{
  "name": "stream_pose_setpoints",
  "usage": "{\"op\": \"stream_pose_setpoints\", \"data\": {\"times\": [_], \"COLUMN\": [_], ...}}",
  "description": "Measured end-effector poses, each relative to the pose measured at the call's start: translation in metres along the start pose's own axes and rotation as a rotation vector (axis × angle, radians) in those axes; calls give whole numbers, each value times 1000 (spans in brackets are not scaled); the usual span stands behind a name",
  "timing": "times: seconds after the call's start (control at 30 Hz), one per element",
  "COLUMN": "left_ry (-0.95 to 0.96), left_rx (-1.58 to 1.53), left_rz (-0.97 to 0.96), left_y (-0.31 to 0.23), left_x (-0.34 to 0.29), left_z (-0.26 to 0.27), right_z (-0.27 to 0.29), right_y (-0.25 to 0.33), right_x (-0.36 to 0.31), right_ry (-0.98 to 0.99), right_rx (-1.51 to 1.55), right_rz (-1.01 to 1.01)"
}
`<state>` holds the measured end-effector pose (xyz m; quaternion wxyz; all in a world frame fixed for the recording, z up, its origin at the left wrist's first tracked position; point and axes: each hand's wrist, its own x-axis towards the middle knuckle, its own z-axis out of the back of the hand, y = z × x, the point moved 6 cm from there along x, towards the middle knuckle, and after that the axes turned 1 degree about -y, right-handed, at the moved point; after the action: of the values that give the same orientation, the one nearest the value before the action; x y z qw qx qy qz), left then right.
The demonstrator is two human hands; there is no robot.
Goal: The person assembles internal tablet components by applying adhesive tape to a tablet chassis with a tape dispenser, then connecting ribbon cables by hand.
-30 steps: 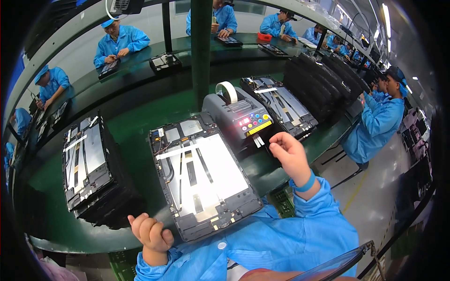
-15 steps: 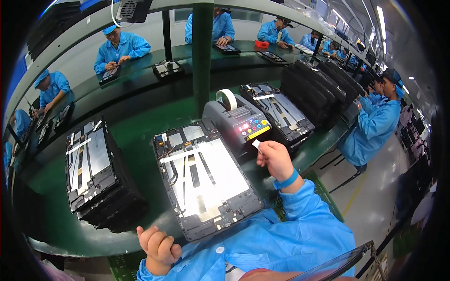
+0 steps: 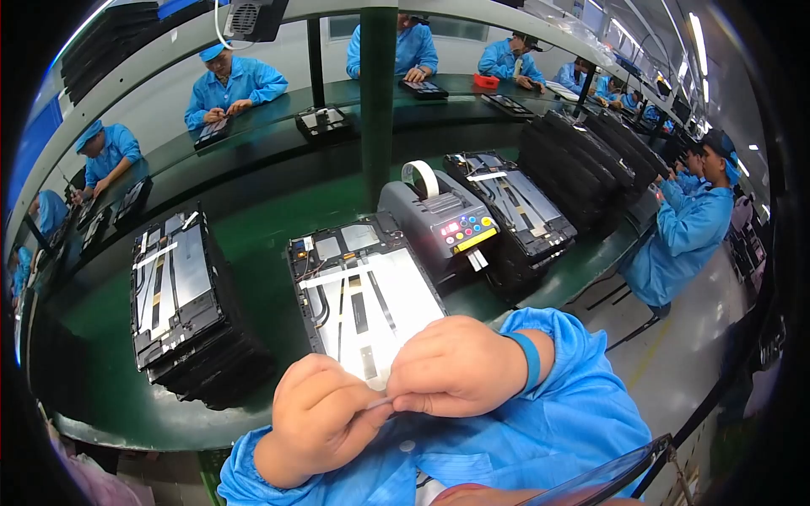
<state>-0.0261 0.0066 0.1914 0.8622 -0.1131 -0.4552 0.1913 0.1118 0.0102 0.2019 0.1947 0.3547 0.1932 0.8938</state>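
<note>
My left hand (image 3: 325, 413) and my right hand (image 3: 460, 367) meet over the near end of an open flat electronic panel assembly (image 3: 396, 308). Their fingertips pinch a small white strip of tape (image 3: 379, 403) between them, most of it covered by the fingers. The assembly has a bright silvery plate, black frame, dark cables and white tape across its upper part. My hands hide its near edge. Beyond my right hand stands a grey tape dispenser (image 3: 443, 215) with a white roll on top and coloured buttons. A short white tape end (image 3: 477, 260) sticks out of its front.
Stacked similar assemblies (image 3: 173, 291) rise on the left of the green table (image 3: 270, 219). Another stack (image 3: 515, 207) stands right of the dispenser, with tall black stacks (image 3: 574, 156) behind. A dark green post (image 3: 377, 110) rises beyond. Co-workers in blue sit across and at right.
My right hand has carried the tape strip from beside the dispenser toward my body. My left hand has come up to meet it. A fresh tape end now shows at the dispenser.
</note>
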Motion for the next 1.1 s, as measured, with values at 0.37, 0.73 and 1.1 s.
{"op": "stream_pose_setpoints", "data": {"times": [0.37, 0.73, 1.1], "left_ry": [-103, -284, -253], "left_rx": [20, 312, 193], "left_rz": [-21, 361, 444], "left_y": [19, 108, 130], "left_x": [2, -7, -15], "left_z": [7, 9, 3], "right_z": [10, -1, -23], "right_y": [-14, -108, -150], "right_x": [12, 60, 110], "right_ry": [-113, -28, 193], "right_rx": [-133, -13, -167], "right_rz": [15, -424, -308]}}
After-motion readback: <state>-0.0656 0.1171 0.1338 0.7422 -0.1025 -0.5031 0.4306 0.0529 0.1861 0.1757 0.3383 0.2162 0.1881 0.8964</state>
